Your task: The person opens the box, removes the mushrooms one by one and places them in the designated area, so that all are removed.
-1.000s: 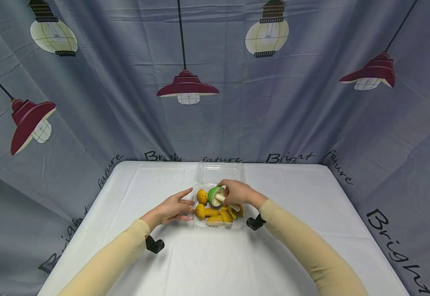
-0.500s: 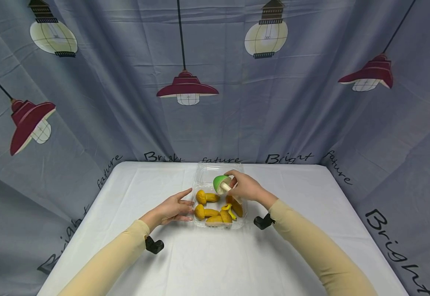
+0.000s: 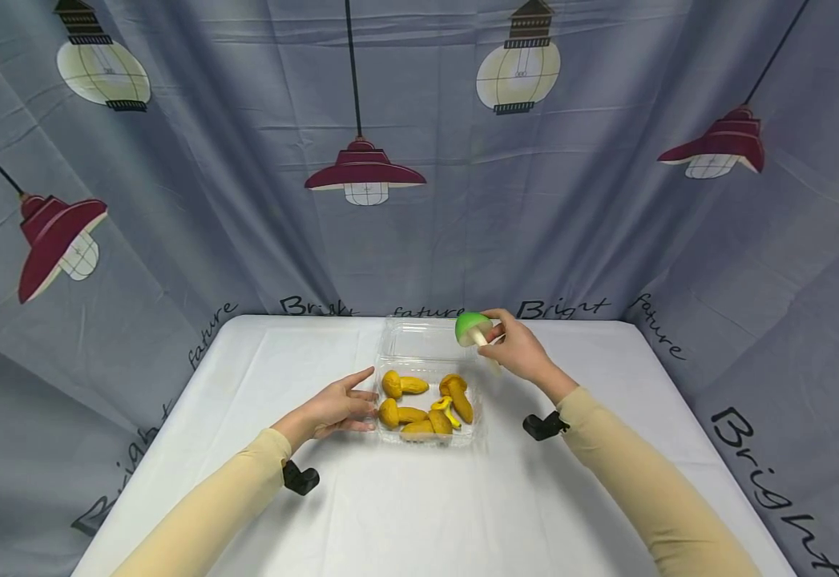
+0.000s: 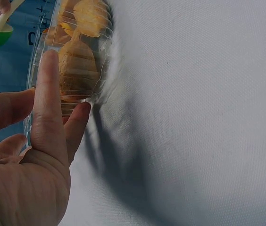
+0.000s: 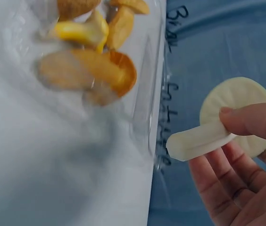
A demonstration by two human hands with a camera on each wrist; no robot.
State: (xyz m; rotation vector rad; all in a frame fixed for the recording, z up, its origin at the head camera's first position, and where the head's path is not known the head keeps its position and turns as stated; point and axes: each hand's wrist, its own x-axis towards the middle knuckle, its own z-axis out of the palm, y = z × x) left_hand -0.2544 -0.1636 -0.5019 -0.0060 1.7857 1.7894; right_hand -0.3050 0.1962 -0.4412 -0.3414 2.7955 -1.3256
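My right hand [image 3: 522,349] holds a green-capped toy mushroom [image 3: 473,327] above the back right of a clear plastic box [image 3: 425,373]. In the right wrist view the thumb and fingers pinch its white stem [image 5: 199,140], with the pale underside of the cap beyond. My left hand [image 3: 332,407] is at the box's left side, its fingers extended and touching the wall. Inside the box lie several brown-yellow toy mushrooms [image 3: 403,415] and a small bright yellow one [image 3: 445,410]. The left wrist view shows the left fingers [image 4: 48,108] against the clear plastic.
The box's clear lid [image 3: 426,340] lies folded back toward the far edge. A white cloth covers the table [image 3: 405,513]. A grey-blue curtain [image 3: 419,248] printed with lamps hangs behind and at the sides.
My right hand has lifted the green-capped mushroom out of the box and carried it up, back and to the right. My left hand has stayed at the box's left side.
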